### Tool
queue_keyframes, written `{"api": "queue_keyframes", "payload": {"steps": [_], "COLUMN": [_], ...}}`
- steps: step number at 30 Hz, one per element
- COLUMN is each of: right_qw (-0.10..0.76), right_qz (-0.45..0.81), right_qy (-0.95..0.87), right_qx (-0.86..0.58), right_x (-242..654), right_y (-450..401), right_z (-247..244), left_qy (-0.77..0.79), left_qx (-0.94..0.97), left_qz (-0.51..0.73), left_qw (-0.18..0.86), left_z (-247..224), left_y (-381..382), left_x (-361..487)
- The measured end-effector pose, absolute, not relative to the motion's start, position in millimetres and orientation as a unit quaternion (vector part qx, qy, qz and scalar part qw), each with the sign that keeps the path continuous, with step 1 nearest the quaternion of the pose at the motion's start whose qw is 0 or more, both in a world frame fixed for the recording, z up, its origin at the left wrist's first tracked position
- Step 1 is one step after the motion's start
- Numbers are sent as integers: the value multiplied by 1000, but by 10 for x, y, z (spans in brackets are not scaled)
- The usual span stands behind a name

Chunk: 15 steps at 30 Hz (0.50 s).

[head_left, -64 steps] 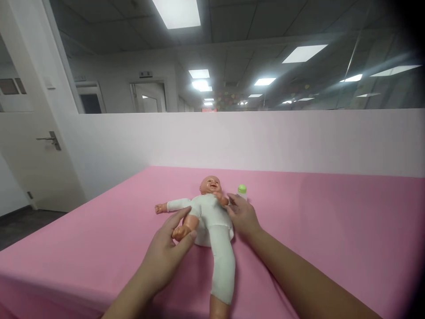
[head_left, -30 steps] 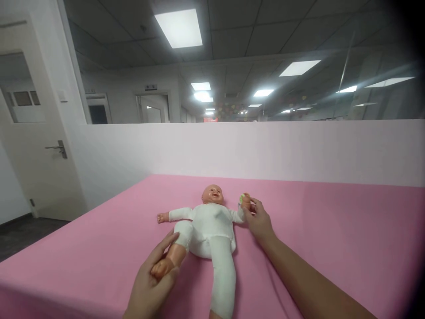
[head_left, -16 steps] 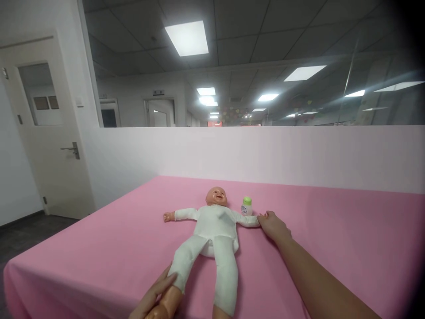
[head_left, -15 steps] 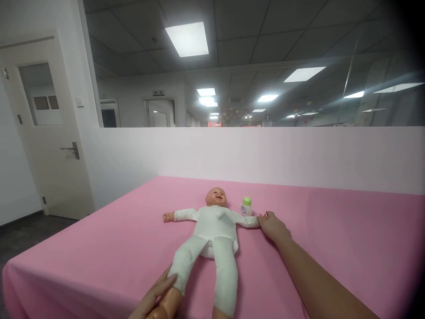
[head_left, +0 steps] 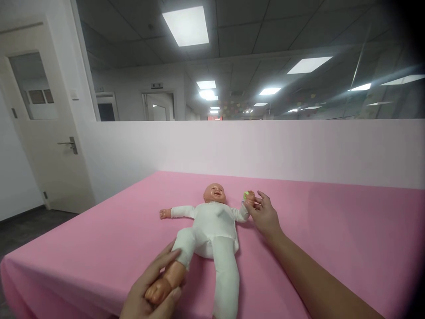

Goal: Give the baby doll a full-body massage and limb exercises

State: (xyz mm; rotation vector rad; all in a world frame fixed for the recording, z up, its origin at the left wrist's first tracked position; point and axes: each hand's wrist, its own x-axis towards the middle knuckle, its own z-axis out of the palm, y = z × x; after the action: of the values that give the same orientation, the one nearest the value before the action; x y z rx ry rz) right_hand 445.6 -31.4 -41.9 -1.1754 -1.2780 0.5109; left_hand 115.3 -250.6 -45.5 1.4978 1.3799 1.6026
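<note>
A baby doll (head_left: 214, 223) with a white cloth body lies on its back, head at the far end. My left hand (head_left: 146, 285) is wrapped around the doll's lower leg and foot, on the left of the picture; the knee is bent and raised. With thumb and fingers, my right hand (head_left: 265, 215) grips the doll's hand at the right, and that arm is lifted off the cloth. Behind the raised doll hand a small bottle's green cap (head_left: 245, 195) shows in part; the rest of the bottle is mostly hidden.
Pink cloth (head_left: 99, 239) covers the table and hangs over its left edge. A low white wall (head_left: 265, 148) with a glass window above it stands behind the table. At the left is a closed door (head_left: 49, 133).
My right hand has lifted the doll's hand up and inward, in front of the bottle. My left hand has raised the doll's leg, bending it at the knee. The view has tilted slightly down.
</note>
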Motion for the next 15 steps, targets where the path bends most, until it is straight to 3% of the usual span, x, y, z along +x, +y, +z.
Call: {"api": "queue_keyframes", "payload": {"steps": [2, 8, 15], "right_qw": [607, 453, 413], "right_qz": [207, 126, 51], "right_qy": [-607, -778, -838], "right_qx": [-470, -417, -353], "right_x": [4323, 4028, 3948], "right_y": [-409, -683, -606], "right_z": [-379, -228, -383], "left_qy": [521, 546, 523], "left_qx": [578, 624, 662], "left_qz": [573, 515, 467], "left_qw": [256, 219, 264], "left_z": [-350, 28, 56], "left_y": [-2339, -1925, -1477], "left_x": [1162, 1264, 1393]}}
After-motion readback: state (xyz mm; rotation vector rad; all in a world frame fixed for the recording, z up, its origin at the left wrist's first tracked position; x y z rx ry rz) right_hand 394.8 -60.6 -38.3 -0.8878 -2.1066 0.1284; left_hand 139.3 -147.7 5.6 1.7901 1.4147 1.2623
